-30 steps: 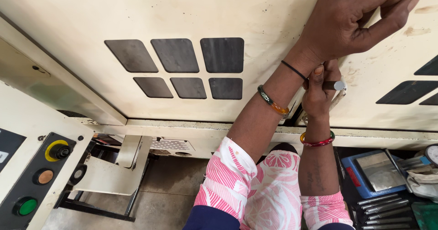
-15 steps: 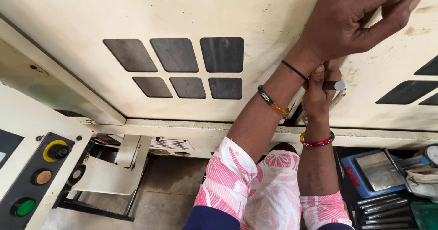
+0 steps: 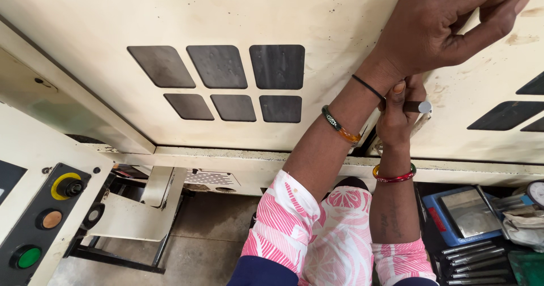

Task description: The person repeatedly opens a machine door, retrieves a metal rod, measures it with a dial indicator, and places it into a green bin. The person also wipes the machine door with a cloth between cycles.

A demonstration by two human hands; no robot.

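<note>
— What's being held there?

— A short metal rod (image 3: pixel 418 106), against the cream machine panel (image 3: pixel 317 14), just beneath the other wrist. The right hand (image 3: pixel 396 116) has its grip closed tight round it, thumb on top.

— And the left hand (image 3: pixel 447 25)?

— Pressed on the panel above, fingers loosely curled, holding nothing.

— Anything nearby?

— Dark windows (image 3: pixel 277 66) in the panel, coloured push buttons (image 3: pixel 51 219) lower left, a blue tray (image 3: pixel 453 215) and steel tools (image 3: pixel 467 257) lower right.

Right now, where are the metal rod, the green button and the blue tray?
metal rod (image 3: pixel 418 106): head view, on its bare end past the right hand's fingers.
green button (image 3: pixel 28 257): head view, on its round face.
blue tray (image 3: pixel 439 221): head view, on its left rim.
</note>
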